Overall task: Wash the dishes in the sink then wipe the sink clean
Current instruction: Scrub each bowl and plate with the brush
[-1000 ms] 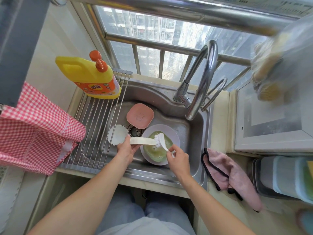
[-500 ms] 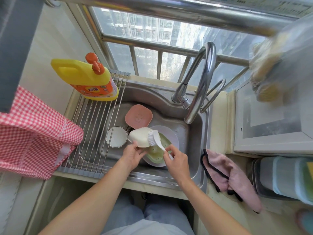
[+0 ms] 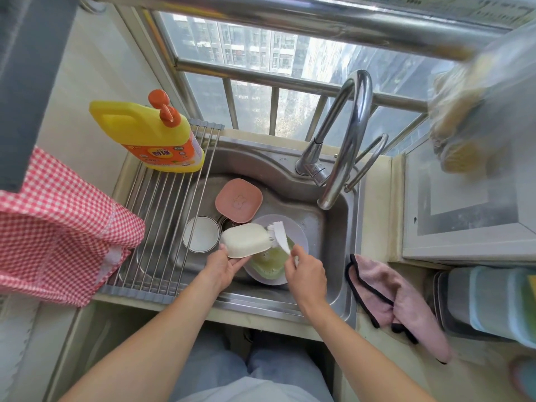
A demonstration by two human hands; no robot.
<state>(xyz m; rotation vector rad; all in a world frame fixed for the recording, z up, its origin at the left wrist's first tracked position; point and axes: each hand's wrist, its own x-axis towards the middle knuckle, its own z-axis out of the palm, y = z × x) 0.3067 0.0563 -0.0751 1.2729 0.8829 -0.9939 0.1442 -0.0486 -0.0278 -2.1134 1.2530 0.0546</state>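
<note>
Over the steel sink [image 3: 333, 250], my left hand [image 3: 222, 266] grips the cream dish [image 3: 246, 240] by its near edge, bottom turned up. My right hand [image 3: 306, 274] pinches the white brush [image 3: 280, 236], bristles seemingly touching the dish's right end. Below lie a green bowl [image 3: 268, 264] on a white plate [image 3: 298, 235].

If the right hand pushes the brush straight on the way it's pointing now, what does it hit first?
Most likely the cream dish gripped by the left hand. The right hand aims the white brush up and left, its bristles already at the dish's right end. Beyond lies the pink dish, though depth is unclear.
</note>
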